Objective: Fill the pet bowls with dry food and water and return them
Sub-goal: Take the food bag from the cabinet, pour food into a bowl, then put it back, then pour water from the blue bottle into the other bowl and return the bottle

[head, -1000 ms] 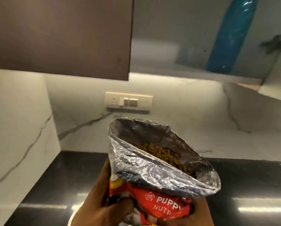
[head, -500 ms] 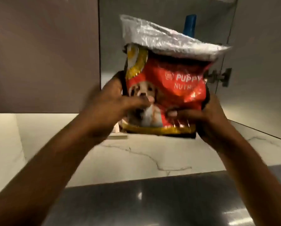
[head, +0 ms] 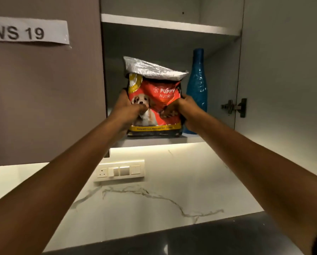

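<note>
Your left hand (head: 130, 109) & right hand (head: 185, 111) both clamp the food bag (head: 154, 100), one per side. Bag stands upright on cabinet shelf (head: 154, 141), just left of blue bottle (head: 197, 85); hands equally near.

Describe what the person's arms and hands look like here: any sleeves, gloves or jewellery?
Both forearms are bare along their whole visible length, with no sleeves in view. The left hand and right hand are ungloved, and no rings, watch or bracelets show on either wrist.

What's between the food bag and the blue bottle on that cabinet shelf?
In the head view, only the right hand, gripping the food bag at its right edge; the blue bottle stands just behind it.
</note>
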The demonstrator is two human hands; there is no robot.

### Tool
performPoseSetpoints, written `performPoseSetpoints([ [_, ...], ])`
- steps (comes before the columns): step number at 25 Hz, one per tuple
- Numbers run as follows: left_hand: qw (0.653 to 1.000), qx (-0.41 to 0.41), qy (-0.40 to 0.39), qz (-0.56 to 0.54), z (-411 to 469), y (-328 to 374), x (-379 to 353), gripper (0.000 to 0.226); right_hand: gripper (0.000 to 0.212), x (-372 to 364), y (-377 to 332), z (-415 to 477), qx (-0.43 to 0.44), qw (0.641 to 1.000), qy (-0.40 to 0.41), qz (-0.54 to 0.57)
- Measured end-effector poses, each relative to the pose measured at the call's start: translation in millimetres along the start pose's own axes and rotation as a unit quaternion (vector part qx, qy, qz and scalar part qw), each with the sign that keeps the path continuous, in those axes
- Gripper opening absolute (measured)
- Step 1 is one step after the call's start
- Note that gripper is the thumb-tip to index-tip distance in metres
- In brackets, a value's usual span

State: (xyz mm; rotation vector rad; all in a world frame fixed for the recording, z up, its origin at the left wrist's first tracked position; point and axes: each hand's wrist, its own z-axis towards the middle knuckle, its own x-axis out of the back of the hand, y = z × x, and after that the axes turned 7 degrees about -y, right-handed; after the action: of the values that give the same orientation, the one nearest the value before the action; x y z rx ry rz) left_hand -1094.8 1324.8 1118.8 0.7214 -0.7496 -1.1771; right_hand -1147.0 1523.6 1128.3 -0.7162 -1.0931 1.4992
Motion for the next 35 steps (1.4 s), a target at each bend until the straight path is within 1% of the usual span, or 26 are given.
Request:
performPoseSetpoints([
  [3, 0.998, 0.029, 0.04, -0.032, 15, -12, -6, 0.063, 0.071, -8, 10, 21, -0.025, 0.999, -0.003, 0.028],
  [5, 0.996, 0.034, 0.067, -0.048, 21, -19, -8, 0.065, 0.068, -14, 10, 31, -0.026, 0.999, 0.007, 0.043],
  [6, 0.995, 0.033, 0.08, -0.052, 23, -24, -9, 0.066, 0.07, -17, 11, 36, -0.024, 0.999, 0.007, 0.045],
  [8, 0.994, 0.029, 0.094, -0.056, 24, -26, -12, 0.063, 0.073, -22, 9, 43, -0.029, 0.999, 0.004, 0.03],
  [11, 0.993, 0.019, 0.106, -0.055, 26, -27, -19, 0.06, 0.06, -23, 10, 52, -0.034, 0.999, 0.02, 0.014],
  [15, 0.992, 0.019, 0.12, -0.035, 31, -29, -22, 0.061, 0.054, -22, 12, 49, -0.022, 0.999, 0.035, -0.016],
  [16, 0.992, 0.018, 0.121, -0.03, 32, -32, -21, 0.063, 0.054, -21, 13, 44, -0.015, 0.998, 0.041, -0.036],
  [18, 0.992, 0.018, 0.127, -0.011, 33, -38, -20, 0.073, 0.063, -16, 12, 29, 0.017, 0.994, 0.053, -0.089],
  [20, 0.991, 0.016, 0.132, 0.009, 30, -40, -22, 0.086, 0.074, -3, 12, 10, 0.094, 0.98, 0.097, -0.148],
  [22, 0.99, -0.001, 0.138, 0.037, 16, -35, -29, 0.094, 0.075, 19, 14, -7, 0.187, 0.947, 0.191, -0.18],
  [23, 0.988, -0.015, 0.141, 0.055, 8, -32, -33, 0.095, 0.076, 33, 18, -9, 0.214, 0.927, 0.243, -0.189],
  [24, 0.987, -0.032, 0.143, 0.073, 2, -32, -37, 0.095, 0.082, 47, 21, -9, 0.213, 0.913, 0.283, -0.202],
  [25, 0.983, -0.056, 0.146, 0.093, -6, -32, -41, 0.094, 0.092, 59, 25, -7, 0.189, 0.911, 0.305, -0.205],
  [26, 0.977, -0.089, 0.154, 0.118, -13, -33, -45, 0.09, 0.104, 68, 29, -4, 0.148, 0.92, 0.305, -0.196],
  [27, 0.967, -0.125, 0.166, 0.146, -19, -33, -50, 0.084, 0.112, 74, 31, 0, 0.107, 0.933, 0.291, -0.182],
  [29, 0.95, -0.188, 0.171, 0.179, -24, -30, -59, 0.069, 0.116, 79, 33, 5, 0.055, 0.954, 0.246, -0.164],
  [31, 0.957, -0.203, 0.122, 0.167, -20, -24, -70, 0.052, 0.11, 79, 33, 8, 0.038, 0.967, 0.209, -0.14],
  [33, 0.974, -0.172, 0.048, 0.137, -14, -18, -82, 0.038, 0.095, 81, 36, 12, 0.049, 0.972, 0.185, -0.133],
  [35, 0.987, -0.123, -0.011, 0.104, -9, -13, -97, 0.033, 0.079, 82, 38, 12, 0.055, 0.973, 0.177, -0.14],
])
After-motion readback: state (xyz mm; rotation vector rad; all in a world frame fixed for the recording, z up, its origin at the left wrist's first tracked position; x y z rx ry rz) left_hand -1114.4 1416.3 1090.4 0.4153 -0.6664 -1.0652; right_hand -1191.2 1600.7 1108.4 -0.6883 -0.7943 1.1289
